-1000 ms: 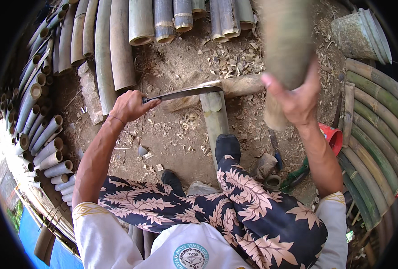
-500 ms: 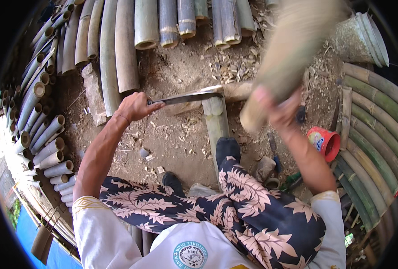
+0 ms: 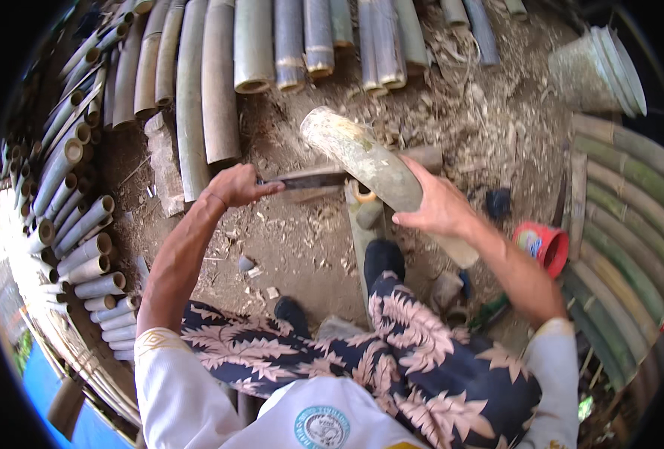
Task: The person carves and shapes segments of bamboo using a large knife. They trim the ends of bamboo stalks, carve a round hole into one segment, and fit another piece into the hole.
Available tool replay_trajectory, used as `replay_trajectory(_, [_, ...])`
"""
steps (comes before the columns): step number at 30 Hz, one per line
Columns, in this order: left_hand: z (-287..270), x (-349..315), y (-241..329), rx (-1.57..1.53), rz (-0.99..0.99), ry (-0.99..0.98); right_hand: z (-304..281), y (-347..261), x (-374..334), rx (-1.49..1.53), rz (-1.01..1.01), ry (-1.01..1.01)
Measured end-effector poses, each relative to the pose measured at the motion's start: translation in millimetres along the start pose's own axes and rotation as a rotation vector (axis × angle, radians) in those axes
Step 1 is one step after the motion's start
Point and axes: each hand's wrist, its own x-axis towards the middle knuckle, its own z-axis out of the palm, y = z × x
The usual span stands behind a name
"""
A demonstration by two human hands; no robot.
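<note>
My left hand [image 3: 235,185] is closed round the handle of a long dark machete [image 3: 313,181], its blade pointing right. My right hand [image 3: 440,202] grips a thick, pale-worn bamboo piece [image 3: 369,161] slanting from far left to near right. That piece covers the blade's tip; whether they touch, I cannot tell. Just below them is the hollow end of a bamboo pole [image 3: 367,228], which runs back toward me beside my dark-shod foot [image 3: 384,260]. The pole's far end is near a short log [image 3: 422,157] lying crosswise on the ground, partly hidden by the held piece.
Bamboo tubes [image 3: 253,52] lie side by side at the far side, with more stacked [image 3: 85,224] at left. Split bamboo strips [image 3: 624,209] are at right, near a red bucket [image 3: 545,243]. A whitish bucket [image 3: 590,71] lies far right. Chips [image 3: 489,120] litter the ground.
My right hand has brought the bamboo piece down and left from a blurred, raised position at the upper right. The machete stays in my left hand near the pole's end. The view has shifted slightly.
</note>
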Motion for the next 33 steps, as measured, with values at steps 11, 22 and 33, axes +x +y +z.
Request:
replay_trajectory(11, [84.2, -78.2, 31.1, 0.092, 0.273, 0.65, -43.2, 25.2, -33.6, 0.256, -0.246, 0.474])
replay_trajectory(22, [63.8, -71.5, 31.8, 0.171, 0.275, 0.368, -17.6, 35.6, -43.6, 0.15, -0.228, 0.258])
replay_trajectory(33, [77.6, -57.5, 30.6, 0.037, 0.09, 0.464, -3.7, 43.9, -34.9, -0.423, -0.782, 0.048])
